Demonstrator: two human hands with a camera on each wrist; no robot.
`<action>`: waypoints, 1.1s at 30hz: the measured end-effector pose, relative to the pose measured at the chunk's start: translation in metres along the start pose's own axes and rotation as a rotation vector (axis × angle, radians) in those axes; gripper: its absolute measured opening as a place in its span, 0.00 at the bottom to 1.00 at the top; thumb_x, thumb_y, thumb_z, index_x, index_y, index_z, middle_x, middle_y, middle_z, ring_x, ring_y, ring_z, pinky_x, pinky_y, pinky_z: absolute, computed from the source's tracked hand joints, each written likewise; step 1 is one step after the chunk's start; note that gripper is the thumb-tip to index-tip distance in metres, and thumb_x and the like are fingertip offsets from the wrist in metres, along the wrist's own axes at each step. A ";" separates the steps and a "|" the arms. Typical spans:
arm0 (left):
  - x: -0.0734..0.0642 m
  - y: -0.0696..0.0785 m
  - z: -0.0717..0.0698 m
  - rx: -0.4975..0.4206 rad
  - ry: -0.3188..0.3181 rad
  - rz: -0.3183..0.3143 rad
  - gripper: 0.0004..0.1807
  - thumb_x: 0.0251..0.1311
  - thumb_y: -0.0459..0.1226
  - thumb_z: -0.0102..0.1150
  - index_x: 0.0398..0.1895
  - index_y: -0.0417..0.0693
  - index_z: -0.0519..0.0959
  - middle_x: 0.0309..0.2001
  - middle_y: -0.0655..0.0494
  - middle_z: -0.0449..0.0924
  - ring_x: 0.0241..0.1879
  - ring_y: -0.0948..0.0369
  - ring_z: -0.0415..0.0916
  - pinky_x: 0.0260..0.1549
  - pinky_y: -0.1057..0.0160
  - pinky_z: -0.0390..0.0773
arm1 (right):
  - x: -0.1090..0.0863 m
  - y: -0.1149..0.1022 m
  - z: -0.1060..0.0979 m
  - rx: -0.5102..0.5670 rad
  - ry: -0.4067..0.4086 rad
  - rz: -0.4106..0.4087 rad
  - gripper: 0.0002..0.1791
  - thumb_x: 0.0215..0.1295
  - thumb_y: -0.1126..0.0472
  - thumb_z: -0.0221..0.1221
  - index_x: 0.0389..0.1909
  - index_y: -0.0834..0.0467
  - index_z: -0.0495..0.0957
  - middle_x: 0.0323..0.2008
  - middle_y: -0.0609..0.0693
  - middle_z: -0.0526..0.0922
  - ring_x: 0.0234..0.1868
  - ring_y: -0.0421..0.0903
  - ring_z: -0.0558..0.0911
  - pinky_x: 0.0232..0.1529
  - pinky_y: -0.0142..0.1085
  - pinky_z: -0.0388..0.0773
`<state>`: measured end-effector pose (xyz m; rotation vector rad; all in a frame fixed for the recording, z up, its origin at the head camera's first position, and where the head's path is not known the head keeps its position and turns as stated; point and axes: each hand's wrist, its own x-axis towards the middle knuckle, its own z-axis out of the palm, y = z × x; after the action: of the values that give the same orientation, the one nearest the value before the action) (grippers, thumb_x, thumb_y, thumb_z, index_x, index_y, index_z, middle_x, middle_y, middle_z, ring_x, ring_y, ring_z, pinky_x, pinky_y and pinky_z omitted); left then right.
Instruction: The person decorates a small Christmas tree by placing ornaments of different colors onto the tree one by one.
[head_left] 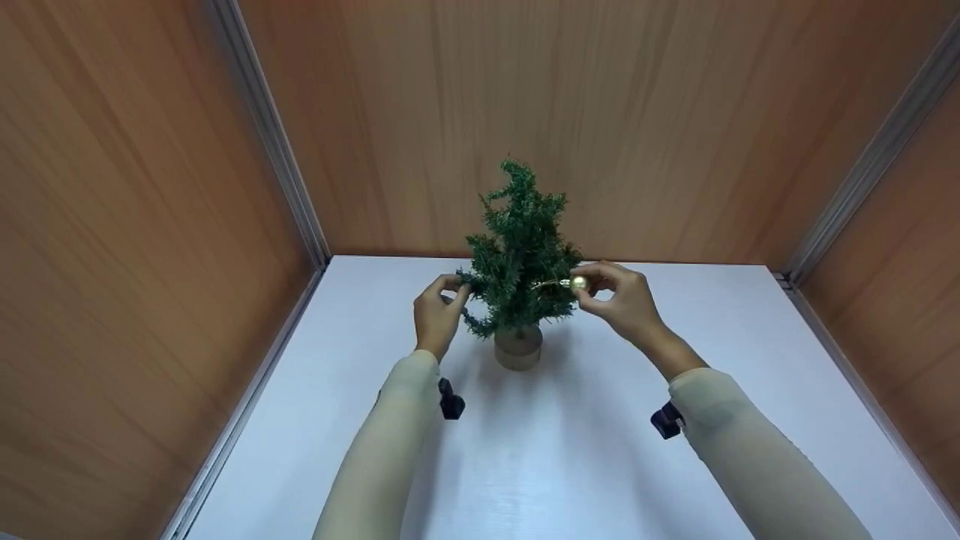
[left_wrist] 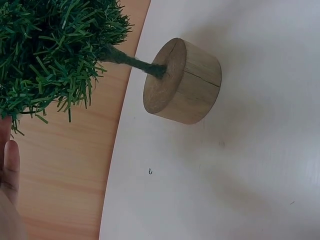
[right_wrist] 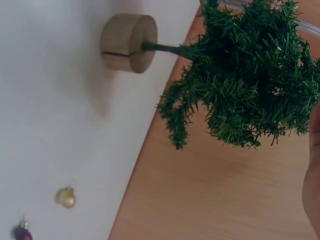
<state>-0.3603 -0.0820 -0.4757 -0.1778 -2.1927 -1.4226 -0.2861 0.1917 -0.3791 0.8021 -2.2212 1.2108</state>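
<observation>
A small artificial Christmas tree (head_left: 521, 255) stands upright on a round wooden base (head_left: 517, 351), which shows a crack in both wrist views. On the tree's left side, my left hand (head_left: 437, 315) pinches the end of a low branch (head_left: 474, 280) between thumb and fingers. My right hand (head_left: 626, 300) holds a shiny gold bauble (head_left: 579, 283) by its round end, with thumb and fingertips, at the right side of the tree. The bauble's cap end points toward the branches. In the right wrist view the green foliage (right_wrist: 245, 75) hides the held bauble.
Another gold bauble (right_wrist: 66, 198) and a dark purple bauble (right_wrist: 22, 233) lie on the white table (head_left: 502, 480) in the right wrist view. Wood-grain panels (head_left: 600, 127) with metal edge strips (head_left: 281, 142) stand behind and at both sides.
</observation>
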 end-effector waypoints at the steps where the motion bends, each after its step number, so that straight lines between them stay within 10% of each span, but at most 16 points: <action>1: 0.000 0.000 0.000 -0.006 0.000 -0.001 0.09 0.56 0.44 0.58 0.38 0.55 0.78 0.30 0.64 0.77 0.19 0.67 0.74 0.19 0.66 0.74 | 0.000 -0.004 0.000 -0.001 -0.001 0.000 0.12 0.52 0.72 0.60 0.40 0.67 0.78 0.35 0.56 0.79 0.31 0.46 0.78 0.33 0.40 0.77; 33: 0.000 0.017 0.007 -0.147 -0.007 -0.029 0.09 0.57 0.46 0.57 0.37 0.55 0.77 0.32 0.62 0.77 0.21 0.62 0.76 0.18 0.64 0.75 | 0.009 -0.020 0.019 0.014 -0.029 0.004 0.12 0.53 0.71 0.60 0.40 0.66 0.79 0.33 0.54 0.79 0.29 0.47 0.78 0.30 0.41 0.77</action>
<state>-0.3566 -0.0683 -0.4636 -0.2035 -2.1041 -1.6020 -0.2812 0.1644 -0.3709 0.8264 -2.2402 1.2257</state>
